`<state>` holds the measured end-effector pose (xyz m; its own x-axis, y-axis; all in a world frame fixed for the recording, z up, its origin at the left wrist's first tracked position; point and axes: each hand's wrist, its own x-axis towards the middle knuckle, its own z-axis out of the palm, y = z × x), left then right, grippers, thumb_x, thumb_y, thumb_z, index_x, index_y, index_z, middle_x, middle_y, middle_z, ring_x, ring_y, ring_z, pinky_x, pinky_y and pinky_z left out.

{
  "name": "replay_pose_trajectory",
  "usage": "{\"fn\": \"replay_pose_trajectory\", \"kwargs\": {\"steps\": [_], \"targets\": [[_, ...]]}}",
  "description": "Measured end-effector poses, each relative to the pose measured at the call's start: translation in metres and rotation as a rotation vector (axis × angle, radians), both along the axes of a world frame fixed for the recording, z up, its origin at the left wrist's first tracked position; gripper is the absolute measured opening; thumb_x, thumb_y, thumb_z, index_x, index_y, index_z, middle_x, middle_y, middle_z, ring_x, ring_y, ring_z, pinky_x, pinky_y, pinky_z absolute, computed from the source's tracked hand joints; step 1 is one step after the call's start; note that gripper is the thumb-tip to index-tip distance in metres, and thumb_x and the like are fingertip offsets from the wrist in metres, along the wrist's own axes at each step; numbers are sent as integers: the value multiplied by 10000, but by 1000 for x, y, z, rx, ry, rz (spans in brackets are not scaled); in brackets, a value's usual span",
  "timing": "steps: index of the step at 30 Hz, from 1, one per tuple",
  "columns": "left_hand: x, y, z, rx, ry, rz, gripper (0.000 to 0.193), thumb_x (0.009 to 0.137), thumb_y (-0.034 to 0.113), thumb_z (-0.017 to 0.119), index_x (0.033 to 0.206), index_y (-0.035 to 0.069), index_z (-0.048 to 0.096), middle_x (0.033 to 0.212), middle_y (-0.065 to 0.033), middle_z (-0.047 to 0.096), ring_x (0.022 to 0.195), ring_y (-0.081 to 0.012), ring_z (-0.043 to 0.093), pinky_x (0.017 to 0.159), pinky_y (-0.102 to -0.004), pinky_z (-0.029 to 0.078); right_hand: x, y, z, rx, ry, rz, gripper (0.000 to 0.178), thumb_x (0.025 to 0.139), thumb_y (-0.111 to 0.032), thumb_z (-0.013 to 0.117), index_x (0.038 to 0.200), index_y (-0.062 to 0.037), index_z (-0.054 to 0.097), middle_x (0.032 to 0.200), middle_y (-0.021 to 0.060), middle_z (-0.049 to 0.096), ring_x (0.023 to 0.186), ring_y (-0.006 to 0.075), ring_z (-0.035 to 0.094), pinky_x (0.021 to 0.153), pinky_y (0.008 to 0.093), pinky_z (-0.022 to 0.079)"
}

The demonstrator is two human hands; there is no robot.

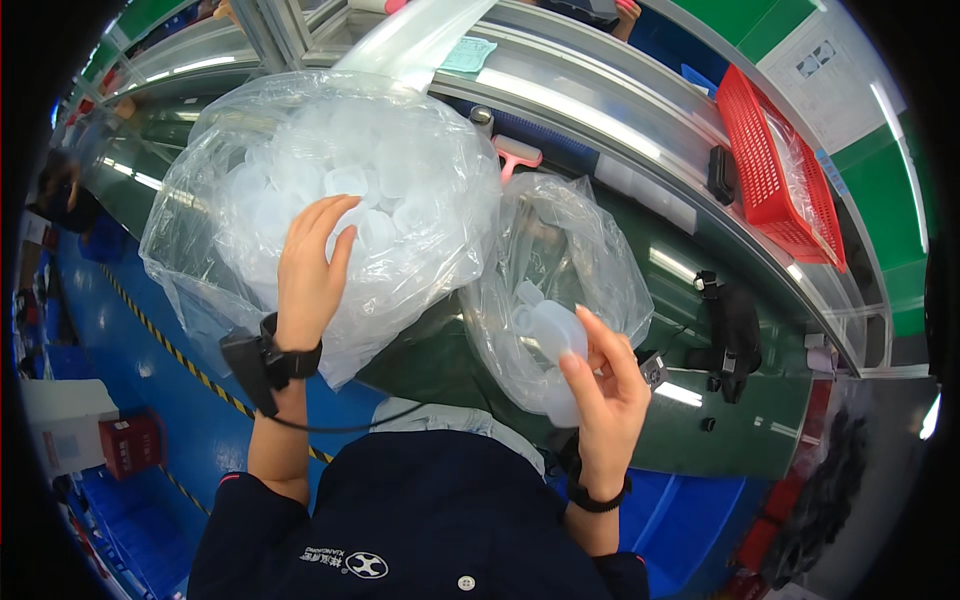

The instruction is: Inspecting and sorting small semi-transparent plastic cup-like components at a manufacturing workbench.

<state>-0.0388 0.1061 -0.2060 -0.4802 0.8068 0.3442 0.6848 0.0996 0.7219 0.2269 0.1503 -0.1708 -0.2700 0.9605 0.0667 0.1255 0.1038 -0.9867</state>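
Presently, the left hand (312, 270) is at left of centre in the frame, over the large clear bag (445, 255) filled with translucent white plastic pieces (375, 230). Its fingers are parted from the thumb and no piece is seen gripped; whether the fingertips touch the contents cannot be determined. The right hand (615, 400), right of centre, pinches a translucent plastic part (558, 332) between thumb and fingers. This part is over the smaller clear bag (610, 255), which lies on the green bench (740, 440) just beside the large one. Each wrist bears a black strap. A pink T-shaped tool (517, 153) is at upper centre, near the smaller bag. A red perforated basket (765, 150) occupies the upper right; a black object (735, 335) rests on the bench below it in the frame.
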Motion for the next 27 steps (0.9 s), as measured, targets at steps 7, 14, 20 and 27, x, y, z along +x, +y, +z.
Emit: {"fn": "replay_pose_trajectory", "kwargs": {"steps": [7, 14, 20, 27], "targets": [[-25, 0, -24, -437, 519, 139, 344, 710, 117, 608, 1048, 98, 547, 1079, -105, 521, 1021, -257, 478, 853, -356, 368, 14, 49, -91, 206, -588, -61, 314, 759, -184, 614, 1067, -128, 581, 952, 85, 570, 659, 160, 538, 630, 255, 436], [-25, -14, -11, -236, 462, 179, 449, 657, 2, 630, 1084, 61, 503, 1162, -155, 450, 1063, -307, 440, 864, -330, 393, 11, 47, -99, 243, -682, -62, 313, 814, -206, 538, 1097, -74, 546, 1142, 174, 505, 907, 229, 569, 798, 286, 422], [21, -14, 60, 112, -211, -356, 763, 603, -14, 694, 1246, 19, 286, 1248, -140, 341, 1125, -268, 413, 922, -375, 351, -3, 27, -32, 116, -337, -50, 297, 834, -131, 510, 1117, -43, 519, 1089, 127, 539, 940, 212, 553, 763, 300, 445], [64, -24, 88, 115, -228, -1044, 790, 592, -32, 703, 1261, 57, 293, 1204, -208, 389, 1106, -335, 431, 948, -433, 301, -12, -11, 27, -508, 500, 598, 387, 802, -57, 547, 1140, 71, 408, 1001, 168, 532, 838, 180, 558, 554, 241, 514]]}}
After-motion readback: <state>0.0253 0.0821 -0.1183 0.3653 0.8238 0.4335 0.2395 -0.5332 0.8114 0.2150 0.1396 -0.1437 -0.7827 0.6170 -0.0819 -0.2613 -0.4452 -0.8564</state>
